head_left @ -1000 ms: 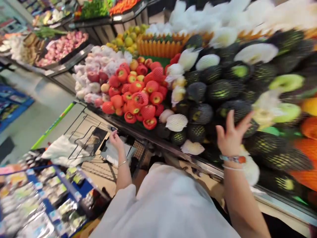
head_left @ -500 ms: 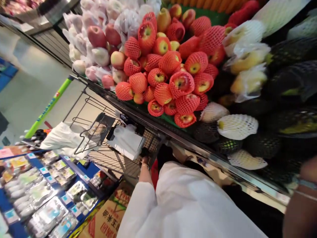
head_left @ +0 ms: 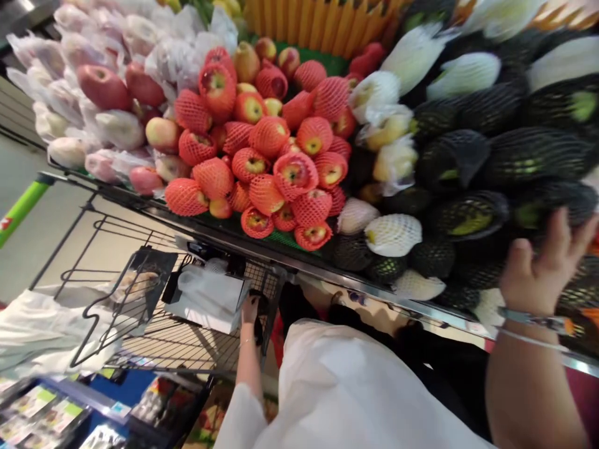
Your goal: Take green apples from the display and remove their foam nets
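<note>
My left hand (head_left: 251, 310) rests on the rear edge of a black wire shopping cart (head_left: 140, 293), its fingers curled over the rim beside a white plastic bag (head_left: 208, 298). My right hand (head_left: 543, 262) reaches up at the right into a pile of fruit in black foam nets (head_left: 472, 215); its fingers press against one of them, and motion blur hides whether they grip it. Bracelets circle that wrist. Apples in red foam nets (head_left: 269, 168) are heaped in the middle of the stand.
Apples in white wrap (head_left: 103, 93) lie at the left of the sloped display, fruit in white nets (head_left: 393, 234) near its metal front rail (head_left: 327, 274). A green-handled cart edge (head_left: 23, 202) and packaged goods (head_left: 42, 411) sit at the lower left.
My right hand has come back into view, raised against the black-netted fruit. My left hand stays at the cart's rear edge. The view swung up and right.
</note>
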Demonstrator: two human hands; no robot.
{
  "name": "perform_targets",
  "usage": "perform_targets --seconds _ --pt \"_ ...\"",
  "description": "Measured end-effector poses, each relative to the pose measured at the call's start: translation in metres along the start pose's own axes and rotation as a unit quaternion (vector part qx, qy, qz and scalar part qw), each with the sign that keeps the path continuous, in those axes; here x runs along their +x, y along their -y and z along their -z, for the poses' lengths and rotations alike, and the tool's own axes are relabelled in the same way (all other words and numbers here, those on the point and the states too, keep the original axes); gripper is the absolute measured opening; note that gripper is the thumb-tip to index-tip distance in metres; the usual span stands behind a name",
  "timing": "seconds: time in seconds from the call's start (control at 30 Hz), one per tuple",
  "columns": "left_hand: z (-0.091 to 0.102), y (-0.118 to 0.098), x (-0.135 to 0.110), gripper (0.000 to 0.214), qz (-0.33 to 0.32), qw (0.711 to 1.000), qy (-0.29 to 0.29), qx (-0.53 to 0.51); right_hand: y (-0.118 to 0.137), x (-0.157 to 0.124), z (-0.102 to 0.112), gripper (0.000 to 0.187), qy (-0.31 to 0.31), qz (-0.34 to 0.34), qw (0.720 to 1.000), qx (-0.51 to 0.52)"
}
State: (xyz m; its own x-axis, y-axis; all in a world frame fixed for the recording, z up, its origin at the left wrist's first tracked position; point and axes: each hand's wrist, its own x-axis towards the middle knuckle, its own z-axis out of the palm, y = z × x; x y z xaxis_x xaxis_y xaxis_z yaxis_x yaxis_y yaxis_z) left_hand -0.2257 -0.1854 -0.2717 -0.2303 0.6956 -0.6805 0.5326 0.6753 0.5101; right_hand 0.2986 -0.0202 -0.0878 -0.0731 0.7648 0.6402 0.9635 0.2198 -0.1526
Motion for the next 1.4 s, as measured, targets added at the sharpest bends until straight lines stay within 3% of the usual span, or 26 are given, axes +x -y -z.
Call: perform_targets --seconds 0.07,0.17,0.23,0.3,0.37,0.43,0.5,0.57,0.63,0.73,0.83,0.93,1.07,1.17,1.3,1.4 --pt "0.013 -0.015 -0.012 0.023 -0.030 0.999 0.008 -0.018 0.010 0.004 0.012 0.069 0.015 -0.018 1.000 0.015" --pt "0.043 -0.054 -0.042 0.027 -0.111 0.992 0.046 -0.044 0.051 0.008 0.038 0.050 -0.070 -0.059 0.992 0.090" --pt "0.060 -0.092 -0.066 0.031 -0.182 0.972 0.142 -0.048 0.086 0.005 0.055 0.035 -0.079 -0.102 0.973 0.192" --pt "0.065 -0.138 -0.087 0.041 -0.243 0.936 0.254 -0.032 0.115 -0.003 0.066 0.026 0.013 -0.132 0.936 0.325" --pt "0.055 -0.185 -0.102 0.058 -0.308 0.900 0.308 -0.021 0.133 -0.014 0.071 0.025 0.141 -0.146 0.878 0.434" --pt "0.032 -0.230 -0.113 0.064 -0.381 0.870 0.311 -0.034 0.138 -0.026 0.069 0.027 0.225 -0.169 0.814 0.508" --pt "0.001 -0.269 -0.121 0.056 -0.443 0.848 0.286 -0.061 0.132 -0.037 0.066 0.032 0.251 -0.197 0.754 0.575" --pt "-0.029 -0.300 -0.129 0.051 -0.476 0.843 0.238 -0.080 0.118 -0.045 0.067 0.032 0.208 -0.238 0.729 0.607" --pt "-0.054 -0.326 -0.136 0.054 -0.479 0.855 0.178 -0.091 0.103 -0.051 0.075 0.027 0.135 -0.263 0.742 0.602" --pt "-0.083 -0.355 -0.145 0.051 -0.471 0.871 0.072 -0.118 0.082 -0.058 0.094 0.025 0.055 -0.215 0.765 0.604" --pt "-0.102 -0.374 -0.151 0.045 -0.482 0.867 0.020 -0.123 0.067 -0.065 0.105 0.035 0.040 -0.134 0.747 0.650" --pt "-0.115 -0.386 -0.155 0.038 -0.489 0.864 0.050 -0.106 0.056 -0.071 0.102 0.044 0.065 -0.112 0.746 0.653" --pt "-0.131 -0.394 -0.154 0.037 -0.519 0.850 0.081 -0.038 0.043 -0.076 0.087 0.033 0.120 -0.114 0.785 0.597" --pt "-0.146 -0.400 -0.155 0.036 -0.522 0.846 0.109 0.031 0.036 -0.082 0.080 0.028 0.119 -0.125 0.815 0.553" --pt "-0.161 -0.408 -0.164 0.042 -0.514 0.828 0.210 0.076 0.023 -0.090 0.081 0.028 0.099 -0.123 0.844 0.512" --pt "-0.157 -0.412 -0.172 0.055 -0.521 0.806 0.265 0.095 0.013 -0.092 0.083 0.025 0.123 -0.080 0.854 0.500"
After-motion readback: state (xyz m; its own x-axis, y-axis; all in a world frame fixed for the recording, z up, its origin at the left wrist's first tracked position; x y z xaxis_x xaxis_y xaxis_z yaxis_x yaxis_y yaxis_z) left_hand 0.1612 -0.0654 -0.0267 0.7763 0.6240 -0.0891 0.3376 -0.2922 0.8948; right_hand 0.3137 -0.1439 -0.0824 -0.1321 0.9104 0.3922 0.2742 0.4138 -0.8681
